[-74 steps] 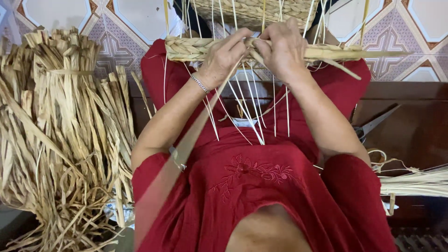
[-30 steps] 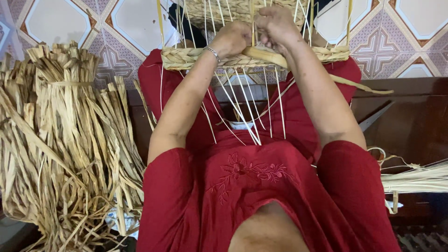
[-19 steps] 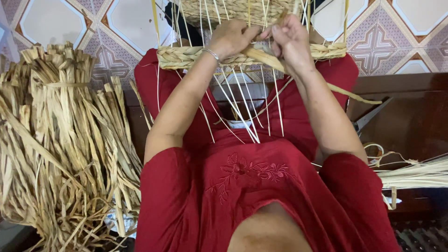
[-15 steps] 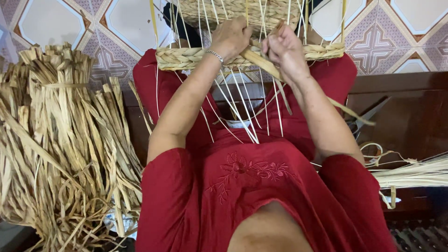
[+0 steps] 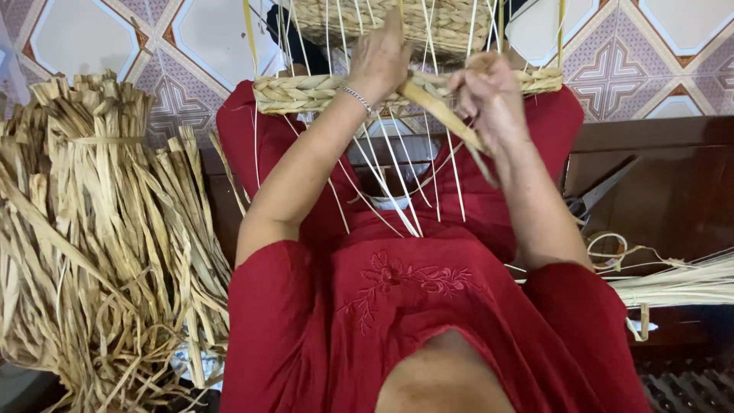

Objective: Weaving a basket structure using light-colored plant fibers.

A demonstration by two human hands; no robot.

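Observation:
A half-woven straw basket (image 5: 306,92) sits over my knees, its braided rim facing me and thin pale ribs (image 5: 397,191) hanging from it onto my red dress. My left hand (image 5: 382,57), with a bracelet at the wrist, presses on the rim near its middle. My right hand (image 5: 489,95) is beside it and pinches a flat, twisted straw strand (image 5: 436,111) that runs from the rim down to the right.
A big pile of dried straw strips (image 5: 99,229) lies at my left. On a dark wooden surface (image 5: 665,168) at my right lie scissors (image 5: 596,195) and a bundle of thin straws (image 5: 680,283). Patterned floor tiles (image 5: 92,38) lie beyond the basket.
My right hand has come away from the left hand and drawn the straw strand out to the right. My left hand stays on the rim.

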